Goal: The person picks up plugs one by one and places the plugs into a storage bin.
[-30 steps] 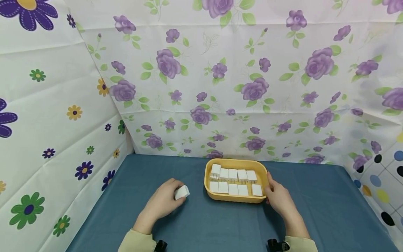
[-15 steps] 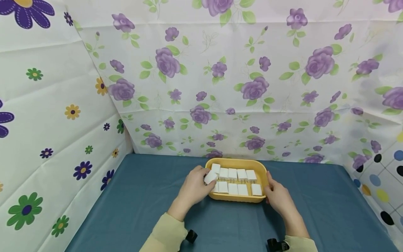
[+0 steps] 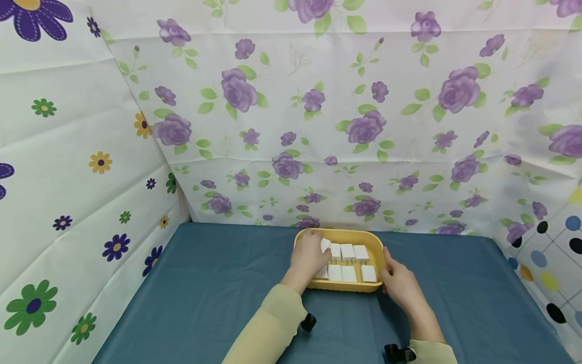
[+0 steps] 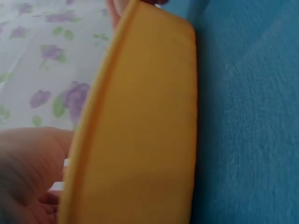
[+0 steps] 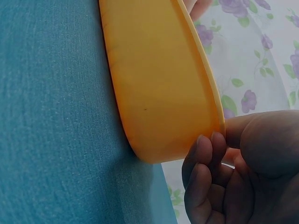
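Note:
A yellow tray (image 3: 342, 286) stands on the blue table cover, with white blocks (image 3: 348, 273) in two rows inside it. Thin prongs show under some of the back-row blocks. My left hand (image 3: 310, 258) reaches over the tray's left end, fingers curled around a white block (image 3: 325, 245) that is mostly covered by the hand. In the left wrist view, the tray's side wall (image 4: 135, 116) hides part of that hand (image 4: 32, 163). My right hand (image 3: 402, 283) grips the tray's right rim; its thumb and fingers (image 5: 198, 154) pinch the edge in the right wrist view.
The blue table cover (image 3: 218, 293) extends around the tray. Behind it hangs a purple-flowered cloth (image 3: 254, 151), close to the tray's far side. Another flowered cloth (image 3: 77, 187) stands on the left, and a dotted one (image 3: 556, 263) on the right.
My left hand has carried a white block from the table left of the tray to the tray's left end, over the other blocks. The right hand stays on the rim.

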The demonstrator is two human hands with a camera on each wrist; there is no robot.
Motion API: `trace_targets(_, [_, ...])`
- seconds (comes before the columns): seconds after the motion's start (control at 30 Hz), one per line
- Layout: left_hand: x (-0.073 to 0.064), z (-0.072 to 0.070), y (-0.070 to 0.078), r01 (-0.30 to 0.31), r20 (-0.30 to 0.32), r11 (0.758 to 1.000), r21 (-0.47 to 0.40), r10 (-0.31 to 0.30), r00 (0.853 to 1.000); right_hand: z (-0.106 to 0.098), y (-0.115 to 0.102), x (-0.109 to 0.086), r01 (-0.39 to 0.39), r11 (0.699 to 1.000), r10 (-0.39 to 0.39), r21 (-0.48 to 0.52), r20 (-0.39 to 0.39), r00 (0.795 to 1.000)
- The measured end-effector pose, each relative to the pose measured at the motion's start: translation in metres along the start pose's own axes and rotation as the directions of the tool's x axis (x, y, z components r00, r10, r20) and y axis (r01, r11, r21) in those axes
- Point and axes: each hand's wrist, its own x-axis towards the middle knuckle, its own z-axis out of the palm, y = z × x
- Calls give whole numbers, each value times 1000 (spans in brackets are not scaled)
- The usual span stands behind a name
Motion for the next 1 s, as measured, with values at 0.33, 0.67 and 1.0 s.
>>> trace_targets(0.33, [18,24,10,41,-22,972,230,-37,999,0,0,1,0,1000,0,0,-3,1000])
trace_targets(0.67, [18,34,9,52,-80,936,349,-25,996,-1,5,2,13,1000,-13,26,0,1000])
trace_targets(1.0, [17,36,6,62,-93,931,360,-30,995,-2,6,3,20,999,-21,45,11,1000])
